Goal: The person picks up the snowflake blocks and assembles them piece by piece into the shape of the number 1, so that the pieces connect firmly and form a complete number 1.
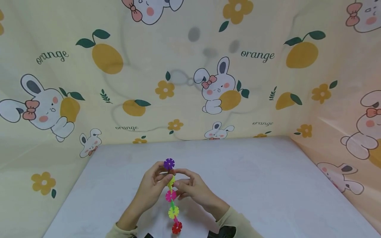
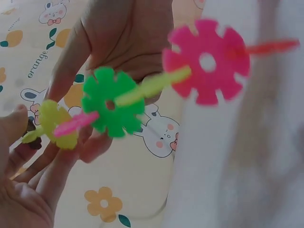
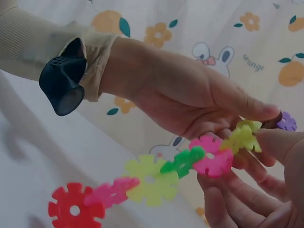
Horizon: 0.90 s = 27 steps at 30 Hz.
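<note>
A chain of slotted plastic snowflake discs runs upright between both hands. A purple disc (image 1: 169,164) tops it, and a red disc (image 1: 177,227) is at the bottom. Between them are yellow, pink and green discs, including a pink disc (image 1: 171,196) and a lower yellow disc (image 1: 174,212). My left hand (image 1: 150,186) pinches a dark brown disc (image 3: 271,123) just below the purple one between thumb and fingers. From the other side, my right hand (image 1: 194,190) pinches the upper yellow disc (image 3: 242,137), thumb against it. The fingers partly hide these upper discs.
A white tabletop (image 1: 253,185) lies under the hands. Behind and beside it hangs a cream cloth (image 1: 178,66) printed with rabbits, oranges and flowers. A dark wrist camera (image 3: 64,78) sits at the left sleeve's cuff.
</note>
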{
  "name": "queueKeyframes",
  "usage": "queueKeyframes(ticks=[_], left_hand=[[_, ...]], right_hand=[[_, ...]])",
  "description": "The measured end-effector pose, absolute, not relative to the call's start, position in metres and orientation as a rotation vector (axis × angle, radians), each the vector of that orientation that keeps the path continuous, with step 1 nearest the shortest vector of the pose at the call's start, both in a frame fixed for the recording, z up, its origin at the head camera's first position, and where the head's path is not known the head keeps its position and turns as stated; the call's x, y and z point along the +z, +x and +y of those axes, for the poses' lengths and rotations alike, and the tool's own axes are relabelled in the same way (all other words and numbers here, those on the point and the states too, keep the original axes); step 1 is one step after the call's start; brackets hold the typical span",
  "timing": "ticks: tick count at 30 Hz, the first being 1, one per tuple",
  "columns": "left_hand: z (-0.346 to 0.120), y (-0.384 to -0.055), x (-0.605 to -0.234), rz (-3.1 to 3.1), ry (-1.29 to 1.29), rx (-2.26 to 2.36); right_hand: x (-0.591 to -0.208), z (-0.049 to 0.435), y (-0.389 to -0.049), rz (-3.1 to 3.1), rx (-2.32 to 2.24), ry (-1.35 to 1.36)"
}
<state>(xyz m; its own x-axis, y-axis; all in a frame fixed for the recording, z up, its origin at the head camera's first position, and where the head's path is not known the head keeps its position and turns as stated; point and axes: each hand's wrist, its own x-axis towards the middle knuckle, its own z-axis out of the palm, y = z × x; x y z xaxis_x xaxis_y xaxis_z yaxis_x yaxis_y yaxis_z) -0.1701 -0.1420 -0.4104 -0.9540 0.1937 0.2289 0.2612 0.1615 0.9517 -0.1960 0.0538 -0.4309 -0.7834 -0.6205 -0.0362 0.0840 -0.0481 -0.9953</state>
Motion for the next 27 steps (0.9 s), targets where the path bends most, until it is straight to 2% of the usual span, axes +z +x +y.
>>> queueKeyframes(ticks=[6, 11, 15, 27], left_hand=[[-0.140, -0.170, -0.412, -2.405, -0.435, -1.718], [-0.140, -0.171, -0.414, -2.439, -0.389, -1.626], [-0.138, -0.172, -0.414, -2.445, -0.428, -1.670], [-0.137, -0.174, -0.416, -2.541, -0.505, -1.979]], right_hand=[[-0.430, 0.053, -0.195, 1.744, -1.838, -0.589], [-0.431, 0.053, -0.194, 1.722, -1.821, -0.707], [-0.431, 0.055, -0.195, 1.768, -1.817, -0.775], [-0.424, 0.068, -0.205, 1.869, -1.879, -0.643]])
